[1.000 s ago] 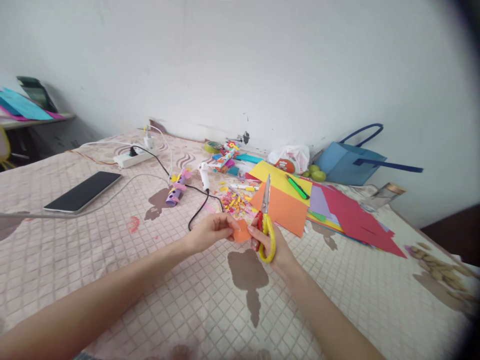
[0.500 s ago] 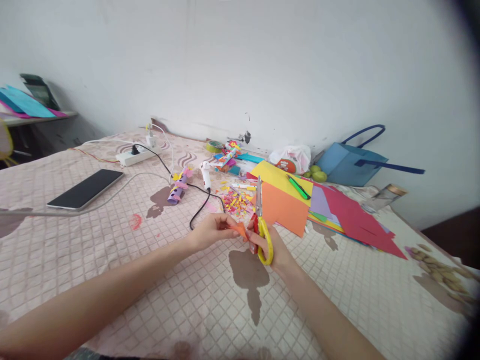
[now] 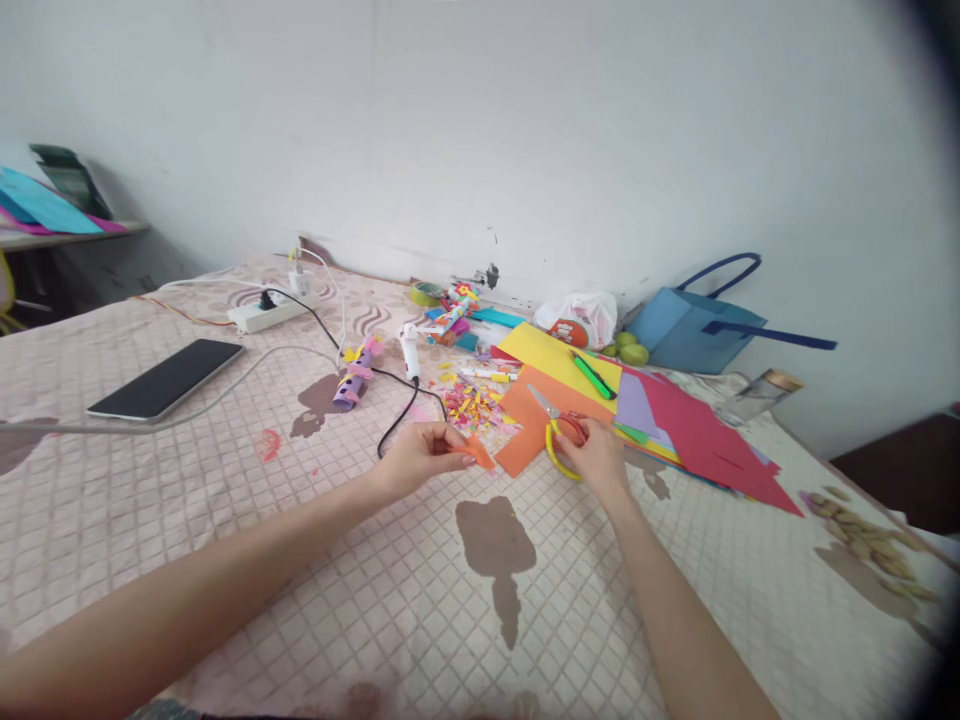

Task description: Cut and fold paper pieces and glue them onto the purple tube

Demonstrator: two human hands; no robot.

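Orange paper scrap (image 3: 480, 452) pinched by left hand (image 3: 420, 458); no writing legible.

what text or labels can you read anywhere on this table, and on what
None reads clearly.
White plastic bag by the wall: a red and orange print, too blurred to read.
Black phone: screen dark, no text.
Blue bag: no lettering shows.
Scissors under the right hand and the orange paper piece in the left hand: no marks visible.
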